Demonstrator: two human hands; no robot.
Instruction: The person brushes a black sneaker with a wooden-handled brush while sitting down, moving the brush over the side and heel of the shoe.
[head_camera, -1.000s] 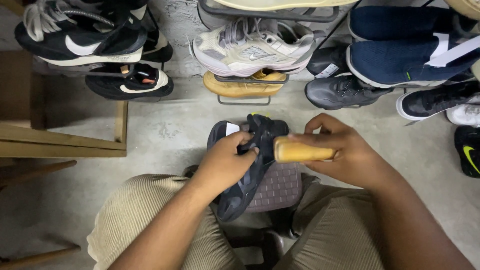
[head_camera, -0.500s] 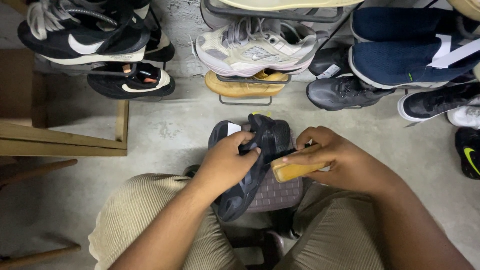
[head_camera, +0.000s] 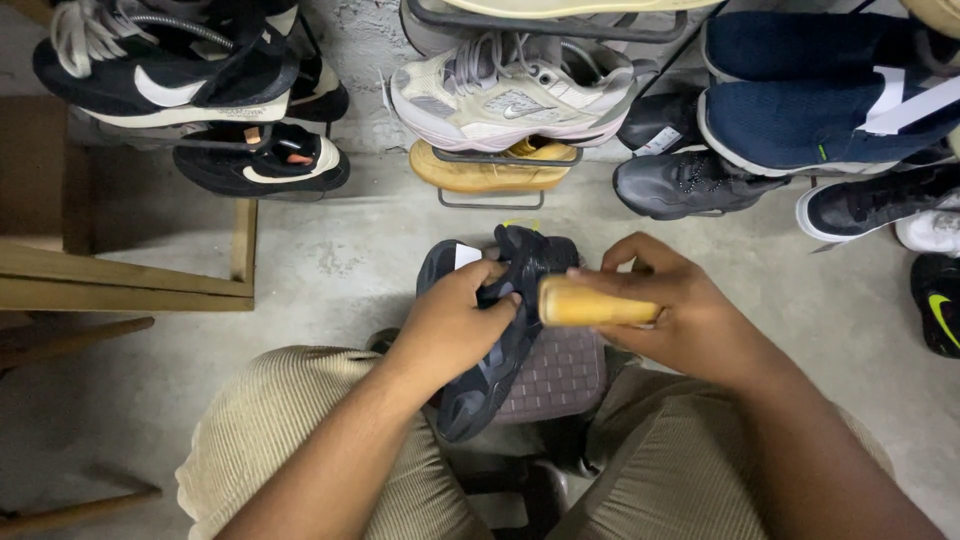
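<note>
Dark sneaker (head_camera: 490, 330) held over the lap, wooden-handled brush (head_camera: 597, 303) laid against it.

Left hand (head_camera: 452, 325) is closed around the sneaker's upper, fingers curled at the collar, probably to steady it. Sneaker sits between the knees, toe toward the person, above a mauve ribbed mat (head_camera: 560, 375). Right hand (head_camera: 675, 310) grips the brush handle, thumb on top; handle lies level, touching the sneaker's side. Bristles hidden behind the handle and fingers, so contact point is hard to make out. Concrete floor (head_camera: 340, 250) below. Along the wall: a pale sneaker (head_camera: 510, 95) on a wire rack over a tan shoe (head_camera: 490, 172), black-and-white sneakers (head_camera: 190, 85) left, grey (head_camera: 690, 185) and blue shoes (head_camera: 810, 100) right, several cut off by the frame.
</note>
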